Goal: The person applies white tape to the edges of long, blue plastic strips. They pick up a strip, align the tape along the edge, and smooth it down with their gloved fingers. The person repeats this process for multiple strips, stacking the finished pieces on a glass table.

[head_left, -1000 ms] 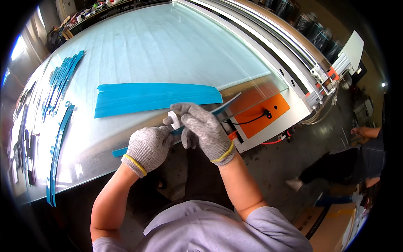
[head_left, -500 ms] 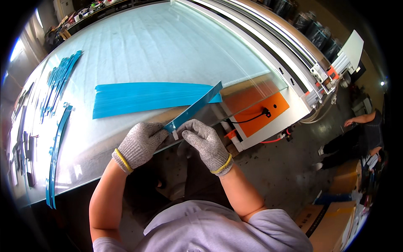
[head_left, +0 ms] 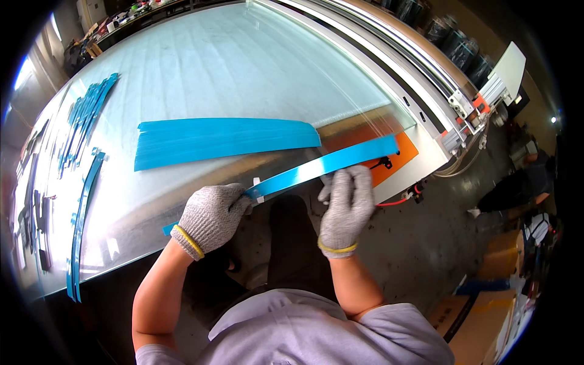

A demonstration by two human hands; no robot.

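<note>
Both my hands wear grey knit gloves. My left hand [head_left: 213, 213] grips a long blue strip [head_left: 328, 163] near its left part, at the table's front edge. My right hand [head_left: 348, 198] pinches the same strip further right, with fingertips on its lower edge. The strip runs up and to the right, over an orange panel [head_left: 406, 159]. A short blue end of the strip [head_left: 170, 228] shows below my left wrist. Just beyond my hands, a flat stack of blue strips [head_left: 225, 139] lies on the large pale table [head_left: 213, 67].
More blue strips [head_left: 85, 112] lie at the table's far left, and long thin ones [head_left: 82, 219] run along its left edge. A white rail frame [head_left: 426, 79] borders the table on the right. A person [head_left: 523, 182] stands at right, near cardboard boxes [head_left: 486, 310].
My hands have drawn apart along the strip. The strip has swung flatter and now stretches right over the orange panel; my right hand has slid to the right.
</note>
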